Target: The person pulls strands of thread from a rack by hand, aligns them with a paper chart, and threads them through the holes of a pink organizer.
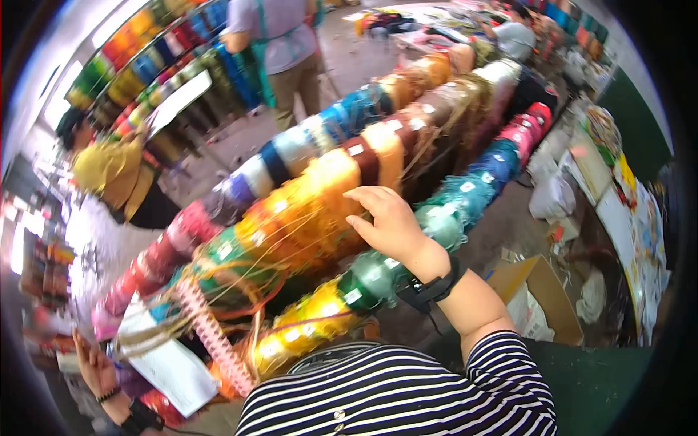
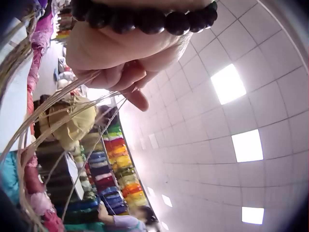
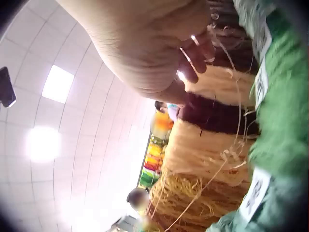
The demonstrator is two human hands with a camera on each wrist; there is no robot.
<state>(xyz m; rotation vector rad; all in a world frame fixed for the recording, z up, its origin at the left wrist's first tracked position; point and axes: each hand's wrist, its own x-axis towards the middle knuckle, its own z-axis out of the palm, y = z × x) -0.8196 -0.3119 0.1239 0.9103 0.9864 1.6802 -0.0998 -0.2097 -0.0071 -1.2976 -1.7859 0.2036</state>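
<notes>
My right hand (image 1: pixel 389 225) reaches over the middle row of yarn hanks, thumb and forefinger apart, close to a maroon hank (image 1: pixel 363 161) between orange-yellow ones. In the right wrist view its fingers (image 3: pixel 195 58) bend loosely near the maroon yarn (image 3: pixel 212 113). Low at the left, my left hand (image 1: pixel 94 367) is held out beside the rows. Long beige yarn strands (image 2: pixel 53 104) run into its curled fingers in the left wrist view, and it grips them there. A front row carries green hanks (image 1: pixel 367 280) and yellow ones (image 1: pixel 309 320) with white labels.
A pink notched strip (image 1: pixel 207 330) and a white sheet (image 1: pixel 171 370) lie across the near left ends of the rows. At right stands an open cardboard box (image 1: pixel 542 305). A person in yellow (image 1: pixel 109 174) and another in an apron (image 1: pixel 280 43) are beyond the rows.
</notes>
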